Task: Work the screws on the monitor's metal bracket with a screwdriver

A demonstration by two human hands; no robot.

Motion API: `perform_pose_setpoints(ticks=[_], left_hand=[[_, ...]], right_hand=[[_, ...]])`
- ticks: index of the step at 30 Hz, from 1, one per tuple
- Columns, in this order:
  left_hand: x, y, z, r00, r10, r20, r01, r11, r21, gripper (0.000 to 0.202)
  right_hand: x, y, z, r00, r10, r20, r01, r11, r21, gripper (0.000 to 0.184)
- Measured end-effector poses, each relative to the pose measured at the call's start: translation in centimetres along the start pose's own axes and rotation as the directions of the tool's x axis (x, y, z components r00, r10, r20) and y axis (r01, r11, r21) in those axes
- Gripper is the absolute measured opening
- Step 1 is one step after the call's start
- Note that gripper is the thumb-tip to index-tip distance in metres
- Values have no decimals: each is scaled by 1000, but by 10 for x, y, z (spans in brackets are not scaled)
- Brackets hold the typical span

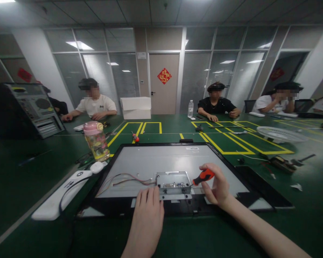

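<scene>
The right hand was closed around the screwdriver, with thumb and fingers pinching its orange handle. The thin tip pointed left from that hand to the right side of the box. The box, small and made of grey metal, sat on the back of the screen, just past the fingertips of the left hand. The left hand lay flat and open, fingers together, pressing on the dark edge of the screen and holding nothing. The screen lay face down on the green bench, right under both hands. Thin wires ran out from the box, up and to the left of the left hand. To do this step well, I think the tip should sit deep and straight in the screw before any turn, so it would not slip and scratch the metal. The left hand looked well placed to stop the screen from sliding, but it should keep off the wires. Slow, small turns would be best, since the screw itself could not be seen. A small white label sat on the far edge of the screen, past both hands, too small to read. A red sign with gold marks hung on the door far away, and I could not read the marks. The bottle, far to the left of the left hand, had pictures but no words that I could make out.
</scene>
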State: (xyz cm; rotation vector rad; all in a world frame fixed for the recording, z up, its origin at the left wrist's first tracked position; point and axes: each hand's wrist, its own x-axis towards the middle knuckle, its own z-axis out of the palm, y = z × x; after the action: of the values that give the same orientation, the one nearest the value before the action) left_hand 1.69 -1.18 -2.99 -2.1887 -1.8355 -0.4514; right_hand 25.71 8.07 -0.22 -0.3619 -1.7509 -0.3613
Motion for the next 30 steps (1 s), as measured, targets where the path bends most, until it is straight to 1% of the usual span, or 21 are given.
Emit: perform_pose_setpoints(ticks=[5, 9, 12, 16, 21, 27, 30], left_hand=[[0, 2, -2, 1000, -3, -9, 3, 1000, 2, 33], [1, 3, -8, 1000, -13, 24, 13, 1000, -7, 34], [1, 3, -11, 998, -13, 60, 15, 1000, -26, 35], [2, 5, -16, 994, -24, 109, 31, 998, -62, 38], [2, 5, -18, 993, -16, 115, 23, 998, -53, 38], [2, 5, -20, 992, -21, 124, 27, 999, -44, 37], [2, 5, -17, 994, -12, 110, 14, 1000, -18, 36]], right_hand=[[0, 0, -3, 1000, -13, 26, 13, 1000, 11, 64], [1, 1, -5, 1000, -9, 27, 9, 1000, 4, 63], [2, 4, -7, 999, -16, 31, 17, 1000, -26, 65], [5, 7, -10, 997, -56, 50, 60, 996, -68, 66], [9, 8, -12, 991, -102, 92, 111, 989, -100, 65], [8, 14, -12, 990, -80, 115, 95, 987, -130, 65], [6, 14, -13, 991, -41, 124, 55, 992, -115, 65]])
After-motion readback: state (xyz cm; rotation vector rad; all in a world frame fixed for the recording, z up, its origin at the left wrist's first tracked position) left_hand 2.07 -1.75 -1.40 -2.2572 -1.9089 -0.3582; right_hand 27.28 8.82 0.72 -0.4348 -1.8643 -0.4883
